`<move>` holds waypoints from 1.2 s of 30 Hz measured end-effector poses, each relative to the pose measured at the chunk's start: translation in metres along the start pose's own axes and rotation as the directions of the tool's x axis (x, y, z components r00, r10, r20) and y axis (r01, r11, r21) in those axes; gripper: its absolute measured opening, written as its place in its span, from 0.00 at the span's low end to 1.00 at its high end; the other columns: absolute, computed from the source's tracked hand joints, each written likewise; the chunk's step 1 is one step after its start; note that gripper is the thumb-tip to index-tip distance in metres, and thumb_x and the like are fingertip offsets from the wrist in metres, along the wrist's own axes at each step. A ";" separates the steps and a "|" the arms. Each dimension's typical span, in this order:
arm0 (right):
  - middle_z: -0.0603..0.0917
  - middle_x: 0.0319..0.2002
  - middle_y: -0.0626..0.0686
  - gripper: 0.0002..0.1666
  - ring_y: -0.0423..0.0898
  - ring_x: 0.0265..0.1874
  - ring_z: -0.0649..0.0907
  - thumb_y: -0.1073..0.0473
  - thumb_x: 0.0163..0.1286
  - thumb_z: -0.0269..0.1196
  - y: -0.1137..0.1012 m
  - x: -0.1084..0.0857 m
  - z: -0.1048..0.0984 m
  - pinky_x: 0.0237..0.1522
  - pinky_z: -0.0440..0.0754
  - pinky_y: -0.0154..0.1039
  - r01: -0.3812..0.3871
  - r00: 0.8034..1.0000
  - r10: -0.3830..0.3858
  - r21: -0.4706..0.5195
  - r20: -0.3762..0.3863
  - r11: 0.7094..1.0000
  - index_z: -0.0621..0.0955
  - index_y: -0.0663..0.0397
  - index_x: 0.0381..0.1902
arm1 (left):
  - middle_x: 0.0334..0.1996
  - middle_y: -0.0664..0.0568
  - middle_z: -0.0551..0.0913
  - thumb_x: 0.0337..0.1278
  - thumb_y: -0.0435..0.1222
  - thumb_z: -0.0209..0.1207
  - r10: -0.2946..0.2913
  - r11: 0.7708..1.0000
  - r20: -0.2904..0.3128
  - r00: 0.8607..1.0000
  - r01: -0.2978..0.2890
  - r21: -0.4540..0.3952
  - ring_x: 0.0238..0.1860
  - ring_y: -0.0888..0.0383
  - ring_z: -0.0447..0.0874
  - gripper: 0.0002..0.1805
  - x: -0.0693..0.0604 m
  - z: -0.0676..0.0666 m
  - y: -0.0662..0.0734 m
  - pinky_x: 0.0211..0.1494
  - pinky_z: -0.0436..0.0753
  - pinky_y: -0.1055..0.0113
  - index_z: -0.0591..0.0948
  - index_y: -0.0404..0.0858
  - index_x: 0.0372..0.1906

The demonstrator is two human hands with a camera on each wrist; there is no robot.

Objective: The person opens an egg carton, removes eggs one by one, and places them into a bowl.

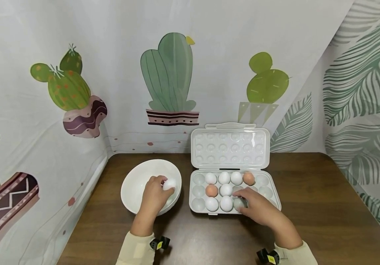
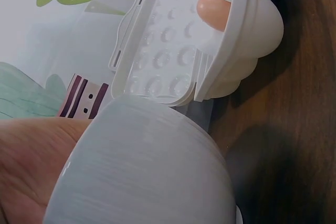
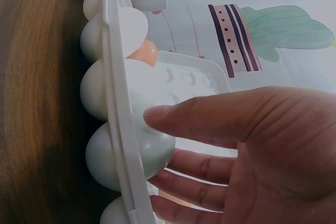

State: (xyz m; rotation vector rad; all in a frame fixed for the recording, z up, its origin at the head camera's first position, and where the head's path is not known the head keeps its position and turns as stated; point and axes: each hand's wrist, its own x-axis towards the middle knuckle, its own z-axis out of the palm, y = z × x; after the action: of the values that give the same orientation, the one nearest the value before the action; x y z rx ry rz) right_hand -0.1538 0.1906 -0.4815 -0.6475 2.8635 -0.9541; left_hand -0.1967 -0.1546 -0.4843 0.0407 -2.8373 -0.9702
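My left hand (image 1: 153,195) holds a white egg (image 1: 169,184) between thumb and fingers, over the inside of a white bowl (image 1: 132,184). A pale greenish shape, partly covered, shows just below that egg in the bowl. The bowl's outer wall (image 2: 147,166) hides most of this hand in the left wrist view. At the open egg carton (image 1: 194,216), my right hand (image 1: 259,206) has its thumb and fingers around a pale green egg (image 3: 157,153) in the front row. That egg sits in its cup. White eggs (image 1: 226,203) and brown eggs (image 1: 211,190) fill cups to its left and behind.
The carton's dimpled lid (image 1: 229,147) stands raised at the back, near the cactus-print cloth (image 1: 123,92). Some cups at the carton's left and right ends hold no egg. Bowl and carton stand side by side on a brown wooden table (image 1: 316,191).
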 end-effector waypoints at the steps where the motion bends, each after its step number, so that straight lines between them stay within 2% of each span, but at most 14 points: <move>1: 0.83 0.51 0.52 0.22 0.53 0.53 0.83 0.64 0.59 0.71 0.000 0.000 0.000 0.58 0.79 0.49 0.001 1.000 -0.001 0.000 -0.001 1.000 0.83 0.56 0.52 | 0.39 0.41 0.81 0.46 0.36 0.69 0.001 1.000 0.002 1.000 -0.001 0.004 0.40 0.46 0.78 0.21 0.000 0.000 0.000 0.49 0.78 0.51 0.83 0.30 0.46; 9: 0.83 0.50 0.52 0.24 0.54 0.54 0.82 0.70 0.55 0.69 0.001 0.002 0.001 0.59 0.78 0.51 -0.016 1.000 0.017 -0.029 0.021 0.999 0.83 0.56 0.51 | 0.41 0.39 0.81 0.45 0.37 0.70 0.006 0.999 0.020 1.000 -0.006 0.034 0.41 0.44 0.80 0.21 -0.001 0.001 -0.001 0.51 0.78 0.49 0.84 0.30 0.46; 16: 0.84 0.49 0.52 0.23 0.53 0.53 0.82 0.70 0.55 0.69 0.000 0.002 0.002 0.58 0.78 0.51 -0.014 1.000 0.014 -0.044 0.017 0.999 0.83 0.56 0.50 | 0.41 0.37 0.81 0.43 0.38 0.71 0.016 0.997 0.020 1.000 -0.017 0.073 0.42 0.41 0.81 0.21 -0.002 0.003 -0.003 0.52 0.79 0.47 0.85 0.30 0.43; 26: 0.83 0.48 0.51 0.22 0.53 0.52 0.82 0.70 0.55 0.68 0.001 0.002 0.003 0.58 0.78 0.50 -0.018 1.000 0.019 -0.050 0.023 0.999 0.84 0.54 0.49 | 0.39 0.37 0.83 0.41 0.38 0.73 0.072 0.986 0.017 0.997 -0.074 0.147 0.43 0.37 0.80 0.21 -0.004 0.006 -0.004 0.52 0.78 0.47 0.87 0.30 0.42; 36: 0.83 0.49 0.51 0.21 0.54 0.53 0.82 0.70 0.55 0.67 0.003 0.002 0.004 0.58 0.77 0.51 -0.014 1.000 0.015 -0.048 0.020 0.999 0.84 0.54 0.49 | 0.40 0.37 0.83 0.40 0.39 0.75 0.069 0.979 0.035 0.997 -0.074 0.188 0.43 0.37 0.79 0.22 -0.004 0.007 -0.002 0.50 0.79 0.48 0.87 0.30 0.42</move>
State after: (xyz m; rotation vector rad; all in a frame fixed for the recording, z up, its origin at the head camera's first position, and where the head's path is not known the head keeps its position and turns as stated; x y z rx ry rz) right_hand -0.1558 0.1898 -0.4863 -0.6351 2.8771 -0.8746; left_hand -0.1937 -0.1515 -0.4917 -0.0549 -2.9254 -0.6899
